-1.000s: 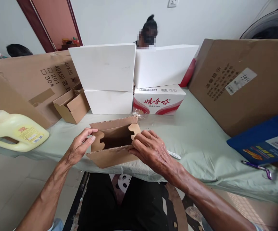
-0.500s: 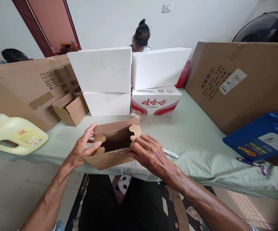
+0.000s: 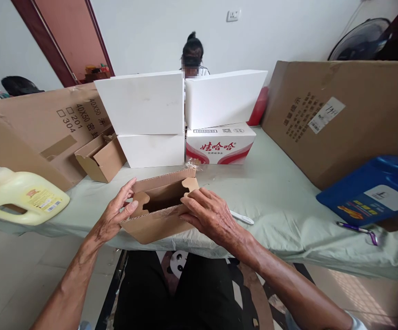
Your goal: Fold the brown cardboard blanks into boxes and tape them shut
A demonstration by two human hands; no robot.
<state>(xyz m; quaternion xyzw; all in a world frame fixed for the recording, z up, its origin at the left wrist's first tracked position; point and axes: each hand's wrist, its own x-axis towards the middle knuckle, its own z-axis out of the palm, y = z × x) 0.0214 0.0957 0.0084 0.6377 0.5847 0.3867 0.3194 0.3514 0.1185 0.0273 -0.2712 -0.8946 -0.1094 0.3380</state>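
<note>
In front of me, at the table's near edge, sits a small brown cardboard box (image 3: 157, 225) with its top uncovered. My left hand (image 3: 114, 215) grips the box's left end, the thumb by the front corner and the fingers toward the back. A notched left flap (image 3: 140, 205) stands beside that thumb. My right hand (image 3: 214, 217) is closed over the front right corner, its fingertips at the front rim and against the right flap (image 3: 190, 184). The box's inside is in shadow. A white pen-like tool (image 3: 243, 217) lies just behind my right hand.
White boxes (image 3: 144, 105) and a red-and-white carton (image 3: 219, 146) stand across the table. Large cartons flank both sides (image 3: 343, 114). A second small box (image 3: 104, 158), a pale yellow jug (image 3: 27, 195), a blue bottle (image 3: 367, 192) and a purple tool (image 3: 357, 229) are around. A person (image 3: 192, 55) sits behind.
My left thumb has drawn back a little from the left flap, which shows more fully. My right fingertips have slid slightly left along the front rim. The view has shifted slightly.
</note>
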